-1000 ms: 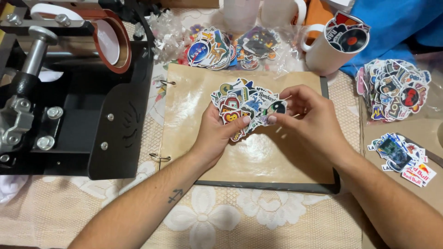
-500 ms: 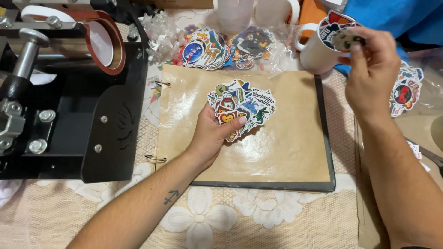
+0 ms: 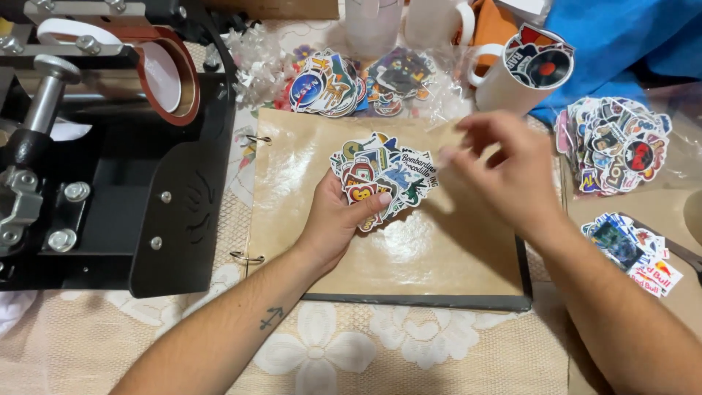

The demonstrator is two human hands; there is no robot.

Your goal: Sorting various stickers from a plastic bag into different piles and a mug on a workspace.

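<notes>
Work surface: a table under a cream lace cloth with white flower pattern (image 3: 322, 351), crowded with craft gear.

Centre of frame: left hand (image 3: 333, 223) grips a fanned stack of colourful die-cut stickers (image 3: 384, 175), thumb pressed across the lower stickers, fingers curled beneath. The stack sits above a brown kraft-paper board with a dark edge (image 3: 409, 256), bound by metal rings on its left side.

Right hand (image 3: 512, 172), just right of the stack, hovers over the board; motion-blurred, fingers loosely bent and slightly spread, tips close to the stack's right edge. Cannot tell whether it pinches anything.

Upper centre: two more sticker heaps in clear plastic (image 3: 358, 84). Upper right: white mug with stickers on it (image 3: 523, 73), before a blue cloth (image 3: 629, 44). Right edge: large sticker pile (image 3: 614, 143), and a smaller pile (image 3: 632, 249) below it. Left of frame: black metal mug heat press (image 3: 110, 161).
</notes>
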